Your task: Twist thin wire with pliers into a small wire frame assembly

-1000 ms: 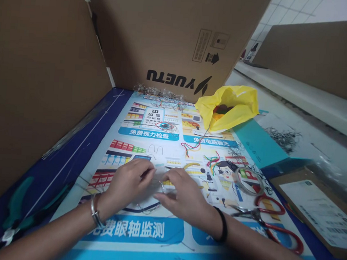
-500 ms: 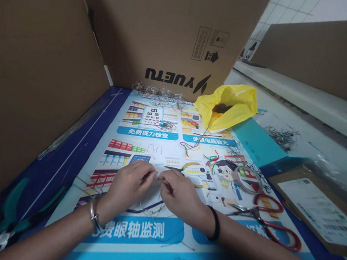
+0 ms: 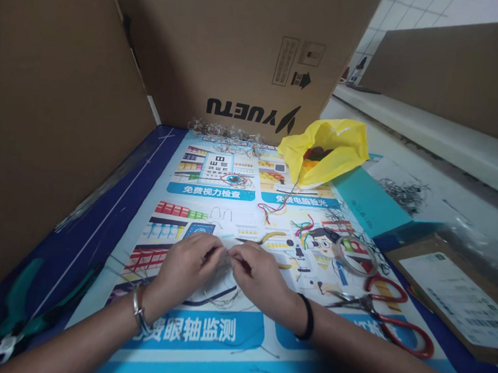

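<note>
My left hand (image 3: 191, 262) and my right hand (image 3: 258, 271) meet over the printed sheet (image 3: 248, 344), fingertips pinched close together. Between them is a thin wire (image 3: 226, 259), fine and hard to make out; its ends are partly hidden by the fingers. Loose thin wires (image 3: 225, 302) lie just below the hands. Right behind my right hand are small pliers with yellow handles (image 3: 271, 237), partly covered by it. Red and green threads (image 3: 303, 228) lie farther right.
Red-handled scissors (image 3: 370, 304) and a clear tape roll (image 3: 338, 258) lie at right, green-handled pliers (image 3: 22, 302) at left. A yellow bag (image 3: 348, 139) stands at the back right, near a tangled wire pile (image 3: 404, 195). Cardboard walls (image 3: 223, 50) close off the back and left.
The fingertips have shifted very slightly, with both hands still pinched together in the same place. The view has moved a little; nothing else on the table has changed.
</note>
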Demonstrator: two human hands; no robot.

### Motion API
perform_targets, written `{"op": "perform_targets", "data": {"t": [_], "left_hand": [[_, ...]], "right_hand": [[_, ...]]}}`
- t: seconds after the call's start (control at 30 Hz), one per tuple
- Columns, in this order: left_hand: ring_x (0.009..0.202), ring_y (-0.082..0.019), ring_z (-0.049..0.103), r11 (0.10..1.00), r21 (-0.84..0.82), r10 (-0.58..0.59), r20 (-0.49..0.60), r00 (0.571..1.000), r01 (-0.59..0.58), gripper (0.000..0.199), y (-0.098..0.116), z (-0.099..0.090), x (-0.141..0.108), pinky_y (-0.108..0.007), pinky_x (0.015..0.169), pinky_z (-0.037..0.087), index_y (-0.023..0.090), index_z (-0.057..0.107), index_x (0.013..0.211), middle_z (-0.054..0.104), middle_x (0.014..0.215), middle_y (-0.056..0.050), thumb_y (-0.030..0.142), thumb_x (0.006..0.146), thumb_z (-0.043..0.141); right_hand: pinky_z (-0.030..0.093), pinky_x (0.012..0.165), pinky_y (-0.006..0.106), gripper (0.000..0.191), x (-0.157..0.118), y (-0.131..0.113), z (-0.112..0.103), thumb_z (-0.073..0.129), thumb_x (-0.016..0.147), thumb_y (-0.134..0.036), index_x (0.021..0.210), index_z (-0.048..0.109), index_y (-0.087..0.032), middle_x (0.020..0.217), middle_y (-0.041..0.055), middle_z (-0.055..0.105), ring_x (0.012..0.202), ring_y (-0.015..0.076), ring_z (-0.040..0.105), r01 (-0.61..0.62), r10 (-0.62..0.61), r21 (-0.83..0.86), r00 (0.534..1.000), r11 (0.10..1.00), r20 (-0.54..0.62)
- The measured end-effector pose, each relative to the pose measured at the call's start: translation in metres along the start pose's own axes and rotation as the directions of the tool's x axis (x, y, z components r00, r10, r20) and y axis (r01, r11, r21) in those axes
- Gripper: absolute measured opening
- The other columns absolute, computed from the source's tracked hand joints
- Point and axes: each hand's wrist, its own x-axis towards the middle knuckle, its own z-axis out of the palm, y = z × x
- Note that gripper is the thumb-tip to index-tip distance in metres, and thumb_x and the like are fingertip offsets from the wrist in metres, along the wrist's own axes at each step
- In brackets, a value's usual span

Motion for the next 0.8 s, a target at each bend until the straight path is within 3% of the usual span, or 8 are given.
{"op": "perform_targets", "data": {"t": [0.17, 0.53, 0.8], "left_hand": [[0.067, -0.015, 0.053, 1.000, 0.007, 0.008, -0.017, 1.000, -0.008, 0.011, 0.0008, -0.0006, -0.0010, -0.029, 0.061, 0.042, 0.017, 0.056, 0.077, 0.058, 0.070, -0.002, 0.016, 0.083, 0.047], [0.067, -0.015, 0.053, 0.999, 0.015, 0.042, -0.035, 0.998, -0.042, 0.012, 0.0014, 0.0018, -0.0015, -0.029, 0.061, 0.042, 0.018, 0.056, 0.077, 0.058, 0.070, -0.002, 0.016, 0.084, 0.046], [0.070, -0.017, 0.055, 0.997, 0.044, 0.057, 0.011, 0.998, -0.057, 0.013, 0.0005, 0.0049, -0.0040, -0.031, 0.065, 0.044, 0.018, 0.057, 0.078, 0.061, 0.072, -0.002, 0.017, 0.085, 0.046]], "right_hand": [[0.038, 0.058, 0.021, 0.006, -0.0008, -0.0023, -0.0032, 0.051, 0.073, -0.014, 0.075, 0.051, -0.019, 0.071, -0.0006, 0.054, 0.067, 0.0127, 0.050, -0.086, 0.085, -0.038, 0.996, 0.996, -0.007], [0.040, 0.065, 0.023, 0.016, -0.0014, 0.0007, -0.0027, 0.041, 0.082, -0.011, 0.076, 0.054, -0.019, 0.075, 0.0024, 0.053, 0.073, 0.0137, 0.051, 0.081, -0.077, -0.101, 0.996, 0.992, 0.049], [0.040, 0.067, 0.026, 0.018, -0.0018, 0.0022, -0.0023, 0.039, 0.085, -0.012, 0.075, 0.054, -0.017, 0.075, 0.0038, 0.054, 0.075, 0.0152, 0.050, 0.170, -0.162, -0.134, 0.985, 0.976, 0.065]]}}
